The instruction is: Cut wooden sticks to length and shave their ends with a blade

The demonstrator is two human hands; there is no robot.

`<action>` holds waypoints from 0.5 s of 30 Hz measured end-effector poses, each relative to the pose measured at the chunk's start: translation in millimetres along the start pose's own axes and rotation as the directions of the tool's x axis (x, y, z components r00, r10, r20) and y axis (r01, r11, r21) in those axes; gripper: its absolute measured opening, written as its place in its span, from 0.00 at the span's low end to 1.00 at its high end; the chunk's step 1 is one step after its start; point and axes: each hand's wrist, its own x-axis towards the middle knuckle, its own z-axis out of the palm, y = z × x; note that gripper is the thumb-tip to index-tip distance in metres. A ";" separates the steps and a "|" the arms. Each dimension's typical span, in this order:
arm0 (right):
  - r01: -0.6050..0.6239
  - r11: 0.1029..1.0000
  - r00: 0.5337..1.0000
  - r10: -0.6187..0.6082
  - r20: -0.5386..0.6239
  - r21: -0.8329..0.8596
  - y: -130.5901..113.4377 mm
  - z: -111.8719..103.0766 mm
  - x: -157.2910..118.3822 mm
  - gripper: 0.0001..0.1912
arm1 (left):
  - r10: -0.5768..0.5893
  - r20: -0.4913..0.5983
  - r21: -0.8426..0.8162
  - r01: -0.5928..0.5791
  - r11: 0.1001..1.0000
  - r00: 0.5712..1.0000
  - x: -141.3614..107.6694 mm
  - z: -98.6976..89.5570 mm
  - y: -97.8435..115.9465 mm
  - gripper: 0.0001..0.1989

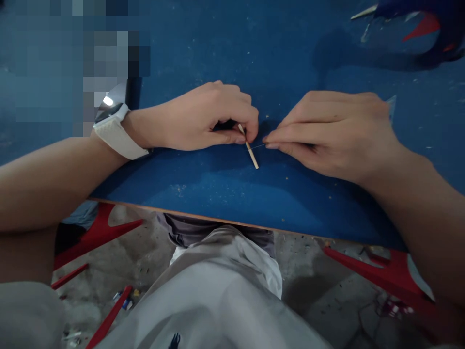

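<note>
My left hand (227, 116), with a pale-strapped watch on its wrist, pinches a short thin wooden stick (253, 157) between thumb and forefinger. The stick slants down to the right, its lower end free just above the blue table. From the stick a fine thread or wire (258, 145) runs across to my right hand (327, 133). Thumb and fingertips of that hand are pressed together on the far end of this strand. Whether it is thread or wire, I cannot tell. A small gap separates the two hands.
A dark blue glue gun (436, 29) with a pale pointed tip lies at the far right of the blue table (225, 184). Small specks dot the tabletop. Red chair or table legs (385, 276) stand on the littered floor below the near edge.
</note>
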 end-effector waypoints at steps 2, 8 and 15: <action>0.018 1.000 1.000 -0.018 -0.005 0.004 1.2 0.6 1.0 0.09 | 0.001 -0.003 0.009 -0.001 1.000 1.000 0.0 0.7 -1.0 0.18; -0.031 0.999 0.999 0.029 0.042 0.025 1.6 -0.1 5.0 0.13 | -0.024 -0.010 -0.040 0.024 0.999 1.000 1.4 2.2 -7.0 0.14; -0.006 0.997 1.000 0.007 -0.013 0.077 5.5 1.9 6.2 0.09 | -0.061 0.023 -0.156 0.064 0.986 0.998 8.2 -0.1 -3.4 0.14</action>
